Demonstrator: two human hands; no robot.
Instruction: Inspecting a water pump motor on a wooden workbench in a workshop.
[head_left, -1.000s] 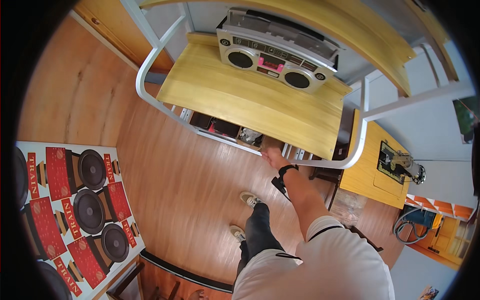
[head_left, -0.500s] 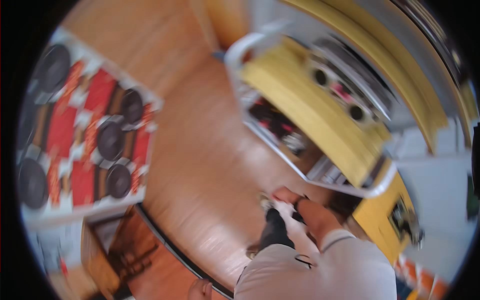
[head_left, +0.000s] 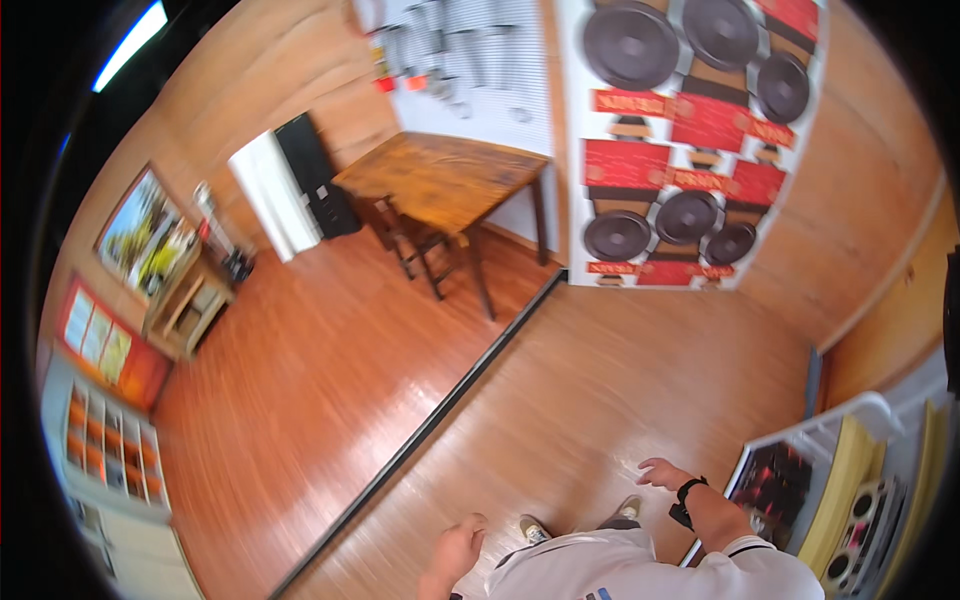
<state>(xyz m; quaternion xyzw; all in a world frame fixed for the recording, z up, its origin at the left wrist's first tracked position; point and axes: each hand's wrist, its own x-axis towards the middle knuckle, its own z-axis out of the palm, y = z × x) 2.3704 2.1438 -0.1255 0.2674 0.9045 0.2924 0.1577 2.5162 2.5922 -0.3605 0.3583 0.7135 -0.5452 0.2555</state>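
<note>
My left hand (head_left: 458, 547) hangs at the bottom centre, to the left of my white shirt (head_left: 610, 570); its fingers bend out of sight, so I cannot make out their shape. My right hand (head_left: 664, 475), with a black band at the wrist, is held out over the wooden floor with fingers apart and nothing in them. It is nearest the white-framed shelf unit (head_left: 745, 460) at the lower right, which holds a yellow board (head_left: 840, 490) and a silver cassette player (head_left: 862, 530). My shoes (head_left: 536, 528) show below.
A dark floor strip (head_left: 430, 410) crosses diagonally. Beyond stand a wooden table (head_left: 440, 165) with a chair (head_left: 410, 245), a pegboard (head_left: 520, 60) with tools, and a speaker-patterned panel (head_left: 625, 160). A low wooden cabinet (head_left: 190, 310) and a pale shelf (head_left: 115, 440) line the left side.
My view has swung round toward the table, moving the shelf unit to the lower right. My right hand has left the shelf's edge, and my left hand has come further into view.
</note>
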